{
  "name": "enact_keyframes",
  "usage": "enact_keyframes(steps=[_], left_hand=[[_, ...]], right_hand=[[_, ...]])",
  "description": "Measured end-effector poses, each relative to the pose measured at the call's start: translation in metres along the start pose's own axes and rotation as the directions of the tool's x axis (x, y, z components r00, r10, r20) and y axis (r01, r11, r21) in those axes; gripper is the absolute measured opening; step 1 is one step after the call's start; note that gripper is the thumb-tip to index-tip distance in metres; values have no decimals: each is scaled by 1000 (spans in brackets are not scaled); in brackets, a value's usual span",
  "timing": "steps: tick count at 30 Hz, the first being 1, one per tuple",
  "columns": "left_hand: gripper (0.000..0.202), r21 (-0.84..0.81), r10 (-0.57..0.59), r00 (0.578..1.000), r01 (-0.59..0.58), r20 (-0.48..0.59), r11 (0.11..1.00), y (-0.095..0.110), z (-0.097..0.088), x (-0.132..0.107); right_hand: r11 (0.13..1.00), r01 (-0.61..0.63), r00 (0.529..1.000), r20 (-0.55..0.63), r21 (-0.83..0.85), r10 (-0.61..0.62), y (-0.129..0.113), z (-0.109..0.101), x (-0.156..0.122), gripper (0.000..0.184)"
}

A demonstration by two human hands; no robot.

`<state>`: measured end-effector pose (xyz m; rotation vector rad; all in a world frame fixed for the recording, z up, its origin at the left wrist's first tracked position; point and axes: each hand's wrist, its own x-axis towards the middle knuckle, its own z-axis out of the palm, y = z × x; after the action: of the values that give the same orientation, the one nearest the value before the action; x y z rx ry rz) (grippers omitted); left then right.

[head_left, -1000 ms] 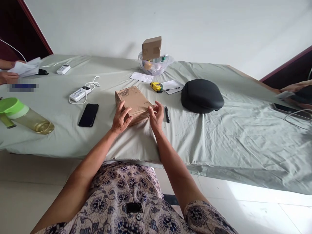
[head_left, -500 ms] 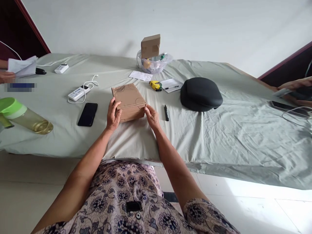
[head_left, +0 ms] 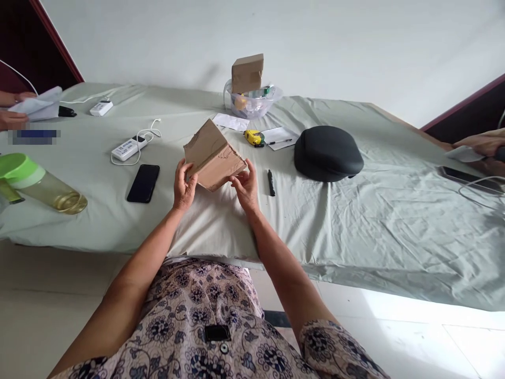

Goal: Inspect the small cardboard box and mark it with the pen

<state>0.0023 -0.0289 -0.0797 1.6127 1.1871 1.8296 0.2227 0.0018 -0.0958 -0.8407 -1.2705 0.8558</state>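
I'm gripping a brown cardboard box (head_left: 215,160) with both hands, out in front of me over the near part of the cloth-covered table (head_left: 394,226). The left hand (head_left: 183,190) is clasping its left side, fingers bent on the side and thumb nearer me; the right hand (head_left: 248,189) is pinching its right end, fingers at the upper corner, thumb by the lower edge. The box is leaning at an angle, one edge running slantwise between two faces, dark scribbled lines showing on them; can't tell if its bottom is touching the cloth. A black marker (head_left: 271,182) is lying just beside my right hand, with a black case (head_left: 328,154) sitting further right. On my left, a dark phone (head_left: 143,183) is lying near a white power strip (head_left: 129,149), and a green-lidded bottle (head_left: 51,187) is resting on its side further out. Beyond the box, a yellow tape measure (head_left: 253,138) is sitting next to a white pad (head_left: 278,134), a pen (head_left: 281,141) lying on that. Behind them a clear bowl (head_left: 256,111) is holding a smaller carton (head_left: 247,73), among other bits. Far left, another person's hands (head_left: 13,117) are holding white paper (head_left: 41,104).
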Motion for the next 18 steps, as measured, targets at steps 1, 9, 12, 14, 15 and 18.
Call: enact_keyframes(steps=[1, 9, 12, 14, 15, 18], left_hand=[[69, -37, -38, 999, 39, 15, 999, 0, 2, -1], [76, -164, -176, 984, 179, 35, 970, 8, 9, -6], [77, -195, -210, 977, 215, 47, 957, 9, 9, -6], [74, -211, -235, 970, 242, 58, 947, 9, 8, -6], [73, -220, -251, 966, 259, 63, 940, 9, 7, -5], [71, -258, -303, 951, 310, 67, 915, 7, 5, -4]], right_hand=[[1000, -8, 1000, 4, 14, 8, 0, 0, 0, 108], [982, -148, 966, 195, -121, 169, 7, 12, -11, 108], [958, -197, 946, 215, -209, 242, 11, 17, -17, 114], [953, -195, 944, 220, -232, 246, 13, 17, -18, 118], [958, -177, 947, 228, -227, 229, 13, 16, -18, 119], [974, -96, 942, 299, -203, 155, 9, 13, -17, 126]])
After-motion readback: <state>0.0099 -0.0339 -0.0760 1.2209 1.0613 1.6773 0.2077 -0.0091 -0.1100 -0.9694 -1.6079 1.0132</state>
